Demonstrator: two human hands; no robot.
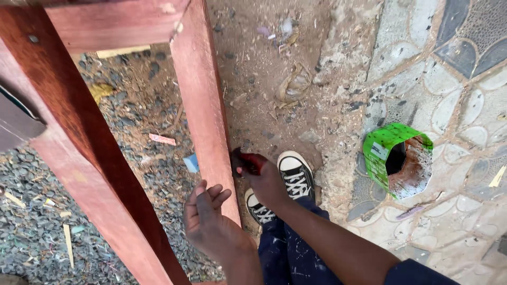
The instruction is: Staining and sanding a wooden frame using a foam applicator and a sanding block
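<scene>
A red-brown stained wooden frame fills the left side, with one upright leg (203, 105) running down the middle. My right hand (264, 182) grips a small dark red-stained cloth or sponge (245, 161) and presses it against the lower right face of that leg. My left hand (208, 216) hovers just left of the leg's bottom, fingers loosely curled, holding nothing. A thicker frame beam (79, 153) slants down at the left.
A cut-open green carton (396, 158) with reddish stain inside lies on the patterned stone paving at right. My black-and-white sneakers (296, 174) stand on dirt beside the leg. Gravel, wood scraps and litter cover the ground at left.
</scene>
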